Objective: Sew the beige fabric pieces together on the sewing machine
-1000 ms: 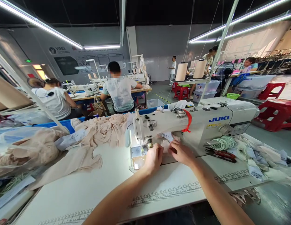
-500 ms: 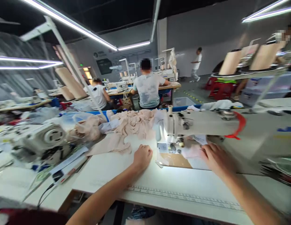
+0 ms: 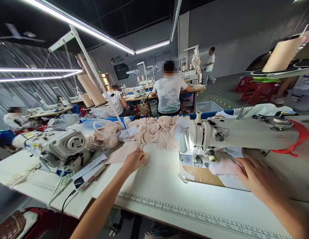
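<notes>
My left hand (image 3: 134, 160) is closed at the edge of a flat beige fabric piece (image 3: 122, 152) on the white table, left of the sewing machine (image 3: 201, 132). A bit of the cloth shows past its fingertips. Under the machine's arm, my right hand (image 3: 255, 176) pinches a pale pink fabric piece (image 3: 224, 166). This piece is blurred and lies just right of the presser foot area. A crumpled heap of beige fabric (image 3: 156, 129) sits at the back of the table.
A second sewing machine (image 3: 67, 142) stands at the left, with a white box (image 3: 88, 177) and cable beside it. A printed ruler (image 3: 179, 210) runs along the front edge. A red strip (image 3: 297, 136) hangs from the machine. One person (image 3: 168, 93) sits ahead, back turned; others are farther off.
My left hand has moved left and away from me, from bare table to the beige fabric piece. My right hand stays by the pale pink piece. The view has swung left.
</notes>
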Tool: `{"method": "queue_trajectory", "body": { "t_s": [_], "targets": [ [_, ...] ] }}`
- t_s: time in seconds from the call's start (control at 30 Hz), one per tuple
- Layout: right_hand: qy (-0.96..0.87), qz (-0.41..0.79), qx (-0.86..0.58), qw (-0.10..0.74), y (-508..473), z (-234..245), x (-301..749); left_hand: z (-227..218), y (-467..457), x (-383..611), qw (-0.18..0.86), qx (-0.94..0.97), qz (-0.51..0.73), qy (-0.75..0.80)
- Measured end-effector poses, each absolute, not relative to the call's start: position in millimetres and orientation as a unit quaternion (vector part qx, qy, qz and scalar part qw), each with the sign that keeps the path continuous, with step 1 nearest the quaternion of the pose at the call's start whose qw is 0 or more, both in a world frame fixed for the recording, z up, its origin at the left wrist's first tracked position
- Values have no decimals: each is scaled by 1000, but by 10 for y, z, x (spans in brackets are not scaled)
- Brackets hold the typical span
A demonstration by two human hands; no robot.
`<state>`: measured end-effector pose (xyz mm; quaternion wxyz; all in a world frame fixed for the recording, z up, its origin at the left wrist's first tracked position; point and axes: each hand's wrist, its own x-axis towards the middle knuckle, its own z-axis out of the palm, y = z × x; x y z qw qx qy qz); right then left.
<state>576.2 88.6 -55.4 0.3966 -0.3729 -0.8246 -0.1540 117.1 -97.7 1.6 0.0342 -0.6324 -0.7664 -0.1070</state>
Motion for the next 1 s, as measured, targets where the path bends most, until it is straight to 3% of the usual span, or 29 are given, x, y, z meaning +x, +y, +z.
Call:
{"method": "queue_trajectory", "body": {
  "t_s": [0.13, 0.2, 0.27, 0.4, 0.63, 0.83, 1.0],
  "targets": [
    [-852, -17, -332, 403, 593, -407, 5632, 65, -992, 1212, 98, -650, -184, -730],
    [-889, 78, -294, 344, 295, -320, 5484, 128, -985, 1290, 105, -690, -227, -679],
    [-919, 112, -259, 275, -27, -263, 5294, 198, -950, 1395, 46, -731, -246, -635],
    [-940, -4, -244, 239, -427, -283, 4953, 334, -795, 1670, -161, -746, -196, -615],
    [-939, -79, -243, 230, -167, -359, 4801, 413, -422, 2219, -355, -717, -162, -577],
    [-940, -95, -228, 235, 25, -385, 4816, 116, -116, 2555, -378, -705, -237, -551],
    [-937, -87, -235, 245, -5, -392, 4827, -24, -46, 2602, -375, -672, -228, -596]
  ]
}}
